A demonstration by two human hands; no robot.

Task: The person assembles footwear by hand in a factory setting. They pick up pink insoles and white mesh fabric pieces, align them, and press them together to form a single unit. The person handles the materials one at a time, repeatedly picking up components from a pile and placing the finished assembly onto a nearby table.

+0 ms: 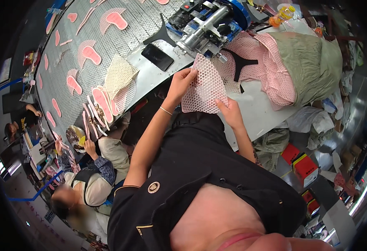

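Between my two hands is a piece of pale pink mesh fabric with round holes, held up in front of my waist. My left hand pinches its upper left edge between thumb and fingers. At the lower right edge of the piece, my right hand grips it with the thumb on top. Just beyond the fabric stands a sewing machine with a blue wheel. A black phone lies on the table to the left of the machine.
Pink sole-shaped pieces are spread over a mesh-topped table at left. Cream mesh pieces lie at its near edge. On the right, pink mesh fabric sits beside a green cloth bundle. A co-worker sits at lower left.
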